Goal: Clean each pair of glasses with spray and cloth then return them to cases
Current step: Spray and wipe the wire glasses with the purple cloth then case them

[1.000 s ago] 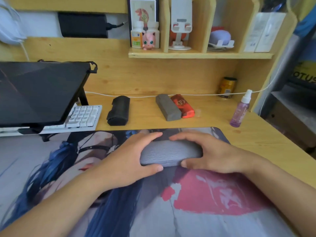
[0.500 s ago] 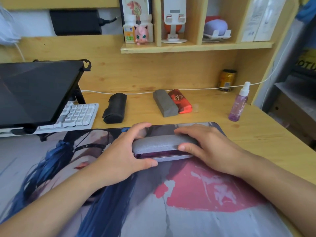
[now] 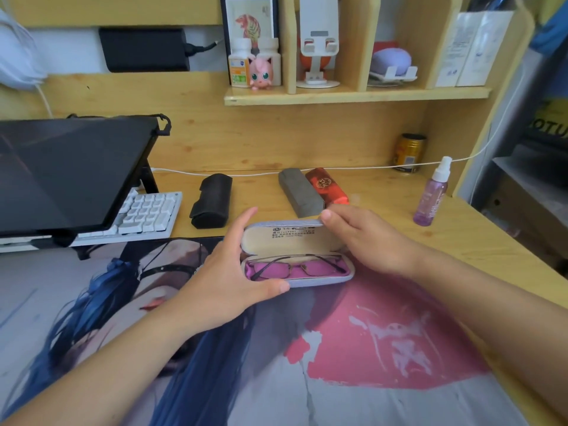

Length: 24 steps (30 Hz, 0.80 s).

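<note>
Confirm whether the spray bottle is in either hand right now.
No: the spray bottle stands alone on the desk, while both hands hold the open glasses case.

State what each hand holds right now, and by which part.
Both hold the open grey glasses case. The left hand grips its left end, thumb on the front edge of the base; the right hand holds the raised lid's right corner.

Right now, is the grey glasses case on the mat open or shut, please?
Open: the grey glasses case has its lid raised, with glasses lying inside.
</note>
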Tool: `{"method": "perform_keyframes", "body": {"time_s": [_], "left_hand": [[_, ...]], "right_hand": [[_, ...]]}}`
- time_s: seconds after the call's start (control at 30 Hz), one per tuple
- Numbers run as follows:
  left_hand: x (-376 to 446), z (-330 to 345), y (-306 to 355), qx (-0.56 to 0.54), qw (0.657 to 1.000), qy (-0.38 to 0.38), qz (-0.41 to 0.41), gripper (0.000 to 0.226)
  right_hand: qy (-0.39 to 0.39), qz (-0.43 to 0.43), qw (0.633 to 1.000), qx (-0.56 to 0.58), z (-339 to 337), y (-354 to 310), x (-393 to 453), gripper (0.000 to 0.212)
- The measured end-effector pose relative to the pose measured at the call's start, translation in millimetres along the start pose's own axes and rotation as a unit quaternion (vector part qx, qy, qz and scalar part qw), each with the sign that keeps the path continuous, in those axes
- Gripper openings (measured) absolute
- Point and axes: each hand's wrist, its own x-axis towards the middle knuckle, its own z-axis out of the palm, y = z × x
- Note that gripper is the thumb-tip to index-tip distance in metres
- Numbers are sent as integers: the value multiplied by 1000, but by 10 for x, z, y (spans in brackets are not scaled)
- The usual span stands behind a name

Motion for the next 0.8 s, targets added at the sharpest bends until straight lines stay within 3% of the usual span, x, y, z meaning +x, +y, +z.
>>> {"method": "perform_keyframes", "body": {"time_s": [0.1,0.17,0.23,0.3,0.47,0.7,0.8], "left_hand": [[84,-102,-60,25,999,26,-21,113],[114,-164,-92,14,998,42,-33,111],[136,-207,-132,2,998,53,-40,109],[141,-202,-139,2,998,55,-38,107],[149,-182,-167,28,998,54,-20,105],[152,-174,-183,43,997,56,-9,106],[156,-172,-196,44,997,57,-6,107]], "right_hand": [[14,-4,1000,-2,51,-27,174,25],[108,-20,994,18,166,0,162,21],[189,-106,975,-40,209,-4,104,15],[180,-170,962,-116,190,-5,40,6],[79,-108,971,-196,306,12,73,8],[79,-93,975,-185,362,-39,134,6],[123,-116,971,-171,293,-62,128,7]]}}
